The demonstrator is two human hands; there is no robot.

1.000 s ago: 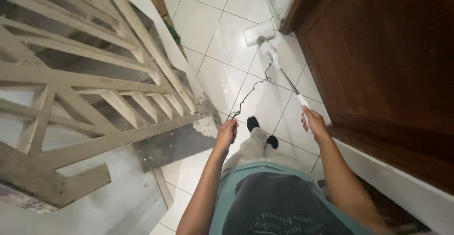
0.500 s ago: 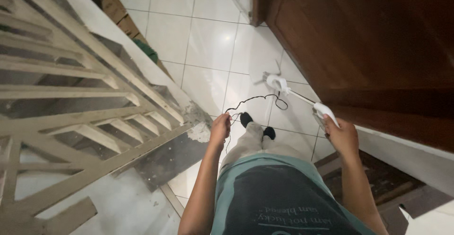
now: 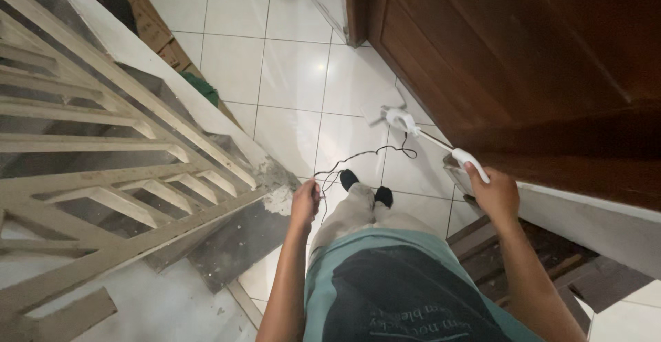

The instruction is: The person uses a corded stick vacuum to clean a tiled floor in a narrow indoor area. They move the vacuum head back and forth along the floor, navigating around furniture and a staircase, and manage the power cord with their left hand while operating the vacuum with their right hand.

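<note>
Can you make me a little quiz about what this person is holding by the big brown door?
1. True or false: the right hand grips the white handle of the stick vacuum.
2. What does the left hand pinch? A) a broom B) the black cord C) a cup
3. Fill in: the vacuum's head rests on the white ____ floor, beside the wooden door.

Key: 1 true; 2 B; 3 tiled.

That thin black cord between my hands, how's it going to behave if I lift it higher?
The black cord is probably floppy: it sags in loose loops toward the tiled floor. It looks thin and light, pinched easily by the left hand. It may tangle or swing near the white stick tool held by the right hand.
</note>
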